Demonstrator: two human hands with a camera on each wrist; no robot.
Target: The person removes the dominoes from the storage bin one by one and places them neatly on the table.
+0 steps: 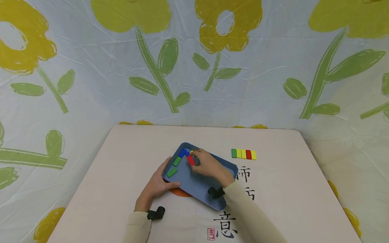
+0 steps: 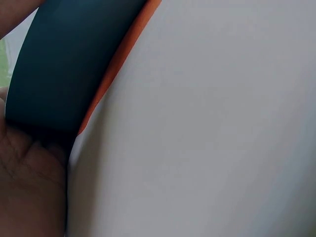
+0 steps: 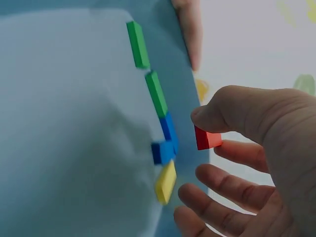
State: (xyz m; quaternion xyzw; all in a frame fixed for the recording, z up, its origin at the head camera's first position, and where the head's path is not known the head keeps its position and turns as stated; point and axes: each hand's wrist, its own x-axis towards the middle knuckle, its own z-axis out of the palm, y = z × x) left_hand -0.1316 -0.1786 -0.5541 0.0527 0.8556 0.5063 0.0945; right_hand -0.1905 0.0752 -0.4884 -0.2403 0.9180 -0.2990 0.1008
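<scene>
A blue-grey tray (image 1: 194,184) lies askew on the table, its left end held by my left hand (image 1: 155,185), with the thumb along the near rim. The left wrist view has the tray's dark outer wall (image 2: 64,64) against the palm. Above the tray's far left part, my right hand (image 1: 209,165) pinches a red block (image 3: 207,138) between thumb and index finger. Below it in the tray, two green blocks (image 3: 157,94), two blue blocks (image 3: 163,152) and a yellow block (image 3: 166,183) form a broken line beside the wall.
Right of the tray, a row of green, yellow and red blocks (image 1: 243,154) lies on the table (image 1: 285,189). Black written characters (image 1: 225,225) and an orange printed shape (image 1: 180,192) mark the tabletop. A flower-printed cloth (image 1: 243,84) hangs behind.
</scene>
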